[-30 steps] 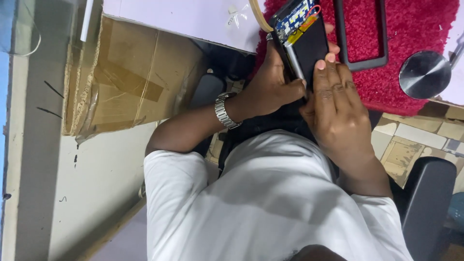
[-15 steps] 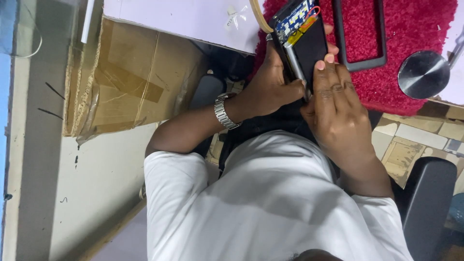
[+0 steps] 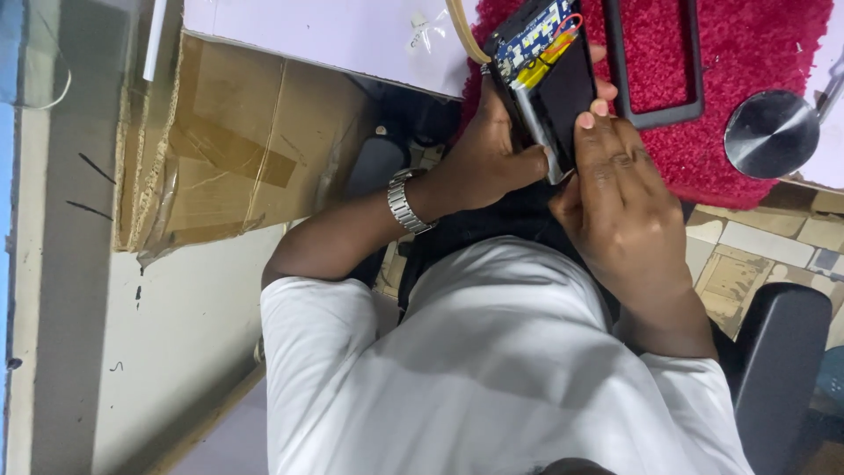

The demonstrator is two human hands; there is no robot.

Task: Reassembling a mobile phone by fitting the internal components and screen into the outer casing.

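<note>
Red shag mat (image 3: 756, 53) on a white desk (image 3: 352, 35), seen from above. An opened device (image 3: 549, 84) with exposed circuit board lies above both hands, long axis near-vertical; left hand (image 3: 483, 163) and right hand (image 3: 620, 202) clasp its lower end equally.

— How many hands?
— Two: left hand (image 3: 492, 163), right hand (image 3: 624, 207), both on one opened device (image 3: 549, 79).
— Else?
— One watch (image 3: 403, 202), one black frame (image 3: 651, 62), one red mat (image 3: 747, 53), one metal disc (image 3: 772, 134), one cardboard box (image 3: 237, 149).
</note>
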